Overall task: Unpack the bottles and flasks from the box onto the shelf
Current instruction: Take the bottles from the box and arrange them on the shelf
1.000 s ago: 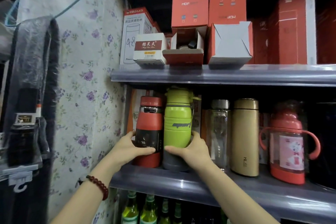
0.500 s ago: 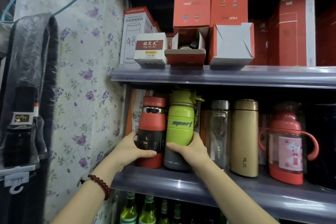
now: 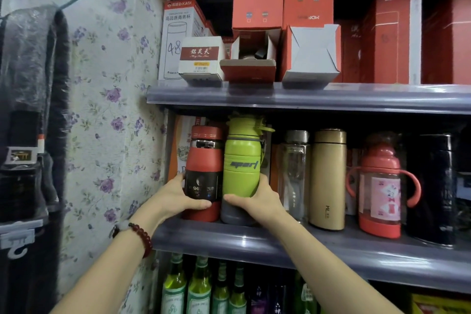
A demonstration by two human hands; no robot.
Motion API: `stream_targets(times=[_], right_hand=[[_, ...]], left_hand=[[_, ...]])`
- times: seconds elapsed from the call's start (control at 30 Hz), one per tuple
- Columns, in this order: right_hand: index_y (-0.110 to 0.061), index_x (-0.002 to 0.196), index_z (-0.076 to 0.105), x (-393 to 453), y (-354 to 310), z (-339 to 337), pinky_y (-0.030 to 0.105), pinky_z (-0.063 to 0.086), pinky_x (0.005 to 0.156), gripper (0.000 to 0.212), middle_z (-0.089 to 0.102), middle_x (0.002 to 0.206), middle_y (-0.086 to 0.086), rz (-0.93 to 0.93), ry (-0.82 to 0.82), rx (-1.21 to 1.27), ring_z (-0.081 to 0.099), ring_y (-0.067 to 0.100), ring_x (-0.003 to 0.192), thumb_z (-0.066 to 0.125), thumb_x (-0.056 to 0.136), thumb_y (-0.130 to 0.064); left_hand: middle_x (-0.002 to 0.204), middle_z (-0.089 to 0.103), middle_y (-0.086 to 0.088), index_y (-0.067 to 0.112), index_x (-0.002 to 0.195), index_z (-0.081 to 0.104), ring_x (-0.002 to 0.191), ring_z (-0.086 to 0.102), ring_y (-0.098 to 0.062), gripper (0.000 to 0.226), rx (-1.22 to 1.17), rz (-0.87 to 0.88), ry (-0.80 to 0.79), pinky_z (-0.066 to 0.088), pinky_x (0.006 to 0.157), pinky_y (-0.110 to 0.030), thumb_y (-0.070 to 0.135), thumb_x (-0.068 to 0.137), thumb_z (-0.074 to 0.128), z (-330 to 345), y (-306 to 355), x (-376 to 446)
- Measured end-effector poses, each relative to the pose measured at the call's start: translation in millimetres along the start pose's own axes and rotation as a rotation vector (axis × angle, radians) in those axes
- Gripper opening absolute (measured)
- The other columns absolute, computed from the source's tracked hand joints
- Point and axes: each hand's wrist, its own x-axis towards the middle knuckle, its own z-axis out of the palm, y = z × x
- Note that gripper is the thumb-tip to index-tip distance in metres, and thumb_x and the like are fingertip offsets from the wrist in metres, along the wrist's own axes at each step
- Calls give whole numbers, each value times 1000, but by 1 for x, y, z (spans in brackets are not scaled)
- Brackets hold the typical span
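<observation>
On the middle shelf (image 3: 331, 250) a red and black flask (image 3: 204, 160) stands at the far left, with my left hand (image 3: 175, 196) wrapped around its lower half. Touching it on the right is a green sport bottle (image 3: 242, 160) with a grey base, gripped low by my right hand (image 3: 260, 199). Both stand upright. Further right in the row are a clear glass bottle (image 3: 293, 173), a gold flask (image 3: 327, 178), a red child's bottle with handles (image 3: 381, 186) and a black flask (image 3: 430, 186).
Red and white cartons, among them an open carton (image 3: 251, 58), fill the upper shelf (image 3: 305, 98). Green glass bottles (image 3: 198, 288) stand on the shelf below. A floral wall (image 3: 109, 109) closes the left side, with wrapped dark goods (image 3: 25, 135) hanging beside it.
The green bottle has tipped from a slight lean to upright, close against the red flask. Both hands have kept their grip low on the two bottles.
</observation>
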Motion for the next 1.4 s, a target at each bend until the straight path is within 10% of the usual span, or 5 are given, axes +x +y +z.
stream_targets(times=[0.17,1.0,1.4], right_hand=[[-24,134,35,0,1,0,24,40,83,86,55,126,1,-3,-4,0,49,14,99,81,65,-45],[-9,131,36,-16,-12,-5,32,47,93,85,53,131,8,86,-22,-162,53,25,117,79,68,-48],[-11,108,57,-57,0,-40,33,48,78,32,63,108,8,-191,154,-404,58,26,98,62,84,-32]], left_hand=[[114,65,1,20,126,49,105,62,-15,81,2,-25,15,46,99,-33,12,56,89,-1,-7,1],[118,64,3,23,125,43,109,61,-18,104,99,17,114,48,100,-43,52,35,85,3,-8,0],[119,63,-9,14,127,52,108,59,-24,51,513,7,360,49,90,-33,28,80,70,24,29,-74]])
